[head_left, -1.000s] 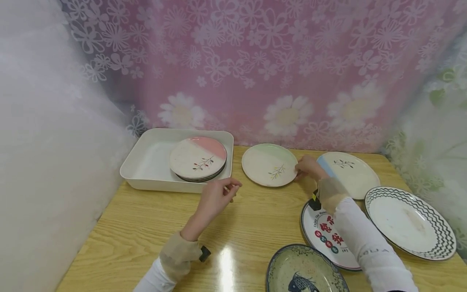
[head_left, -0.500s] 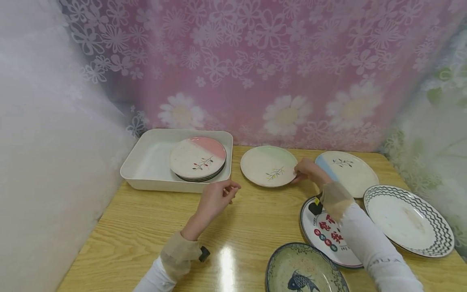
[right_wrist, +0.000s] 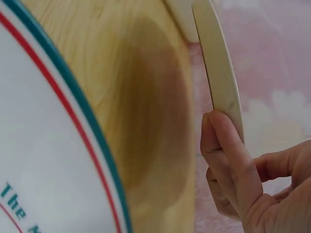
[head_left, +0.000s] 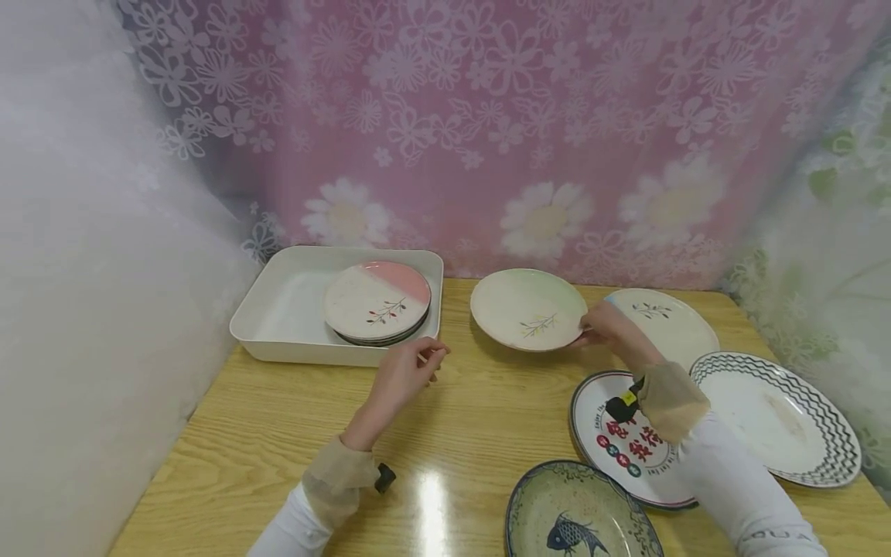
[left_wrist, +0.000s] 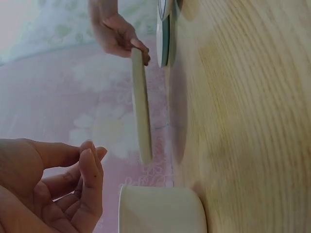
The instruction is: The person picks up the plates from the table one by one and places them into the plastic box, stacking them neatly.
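Note:
My right hand [head_left: 612,331] pinches the right rim of a cream plate with a green section and a leafy sprig [head_left: 529,309]. Both wrist views show this plate [left_wrist: 141,107] edge-on, raised above the table with its shadow below. Over the table's middle, near the tub's front right corner, my left hand [head_left: 404,375] hangs with loosely curled fingers and nothing in them. A white tub [head_left: 278,352] at the back left holds a small stack of plates, topped by a pink-and-cream one [head_left: 372,302].
On the right lie a blue-and-cream plate [head_left: 678,333], a wavy-rimmed oval dish [head_left: 773,418] and a plate with red lettering [head_left: 619,449], partly hidden by my right arm. A fish-patterned plate [head_left: 557,503] lies at the front. A pink floral curtain [head_left: 445,155] hangs behind.
The green-and-cream plate has risen off the table in my right hand and shifted slightly right. My left hand has moved only a little.

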Action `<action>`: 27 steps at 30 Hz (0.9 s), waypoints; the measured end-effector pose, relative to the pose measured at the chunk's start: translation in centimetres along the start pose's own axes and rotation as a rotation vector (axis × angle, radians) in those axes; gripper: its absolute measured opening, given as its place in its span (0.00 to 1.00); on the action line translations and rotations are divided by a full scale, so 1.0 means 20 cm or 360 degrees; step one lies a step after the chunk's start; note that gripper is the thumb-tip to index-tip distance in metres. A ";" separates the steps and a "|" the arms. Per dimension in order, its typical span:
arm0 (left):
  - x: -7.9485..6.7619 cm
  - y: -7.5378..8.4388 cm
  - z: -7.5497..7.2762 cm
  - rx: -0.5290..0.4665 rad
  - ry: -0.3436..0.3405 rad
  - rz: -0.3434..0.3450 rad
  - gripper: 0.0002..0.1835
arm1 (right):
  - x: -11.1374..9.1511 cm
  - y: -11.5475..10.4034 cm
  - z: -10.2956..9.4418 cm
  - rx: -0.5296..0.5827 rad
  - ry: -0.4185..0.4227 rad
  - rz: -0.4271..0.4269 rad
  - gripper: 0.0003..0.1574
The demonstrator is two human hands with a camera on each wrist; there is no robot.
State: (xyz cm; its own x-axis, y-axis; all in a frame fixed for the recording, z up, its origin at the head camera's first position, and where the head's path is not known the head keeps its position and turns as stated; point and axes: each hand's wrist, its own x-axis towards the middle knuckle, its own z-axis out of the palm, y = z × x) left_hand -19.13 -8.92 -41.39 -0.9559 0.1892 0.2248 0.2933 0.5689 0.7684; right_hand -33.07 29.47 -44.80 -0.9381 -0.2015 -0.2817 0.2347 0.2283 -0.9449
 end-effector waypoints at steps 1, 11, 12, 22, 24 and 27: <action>0.01 0.00 0.00 -0.0030 -0.0003 -0.0011 0.09 | -0.12 -0.10 0.06 -0.0025 -0.0012 -0.0036 0.16; 0.10 0.03 -0.02 -0.0476 -0.0019 -0.0210 0.16 | -0.44 -0.34 0.22 -0.0194 -0.0089 -0.0035 0.32; 0.11 0.03 -0.02 -0.0520 -0.0030 -0.0226 0.18 | -0.46 -0.35 0.23 -0.0198 -0.0101 -0.0049 0.32; 0.06 0.07 -0.09 -0.0939 -0.0143 -0.0395 0.19 | -0.63 -0.36 0.41 -0.0207 -0.0177 -0.0212 0.30; 0.04 0.07 -0.10 -0.0983 -0.0181 -0.0394 0.18 | -0.65 -0.35 0.43 -0.0215 -0.0140 -0.0195 0.32; 0.01 0.05 -0.12 -0.1030 -0.0246 -0.0379 0.18 | -0.69 -0.33 0.46 -0.0204 -0.0104 -0.0165 0.31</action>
State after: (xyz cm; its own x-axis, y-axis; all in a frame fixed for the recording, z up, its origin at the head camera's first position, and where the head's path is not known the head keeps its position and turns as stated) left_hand -19.03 -10.26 -39.17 -0.9652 0.2576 -0.0443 -0.0385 0.0278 0.9989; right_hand -19.42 21.88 -36.18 -0.9361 -0.2907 -0.1978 0.0991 0.3217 -0.9416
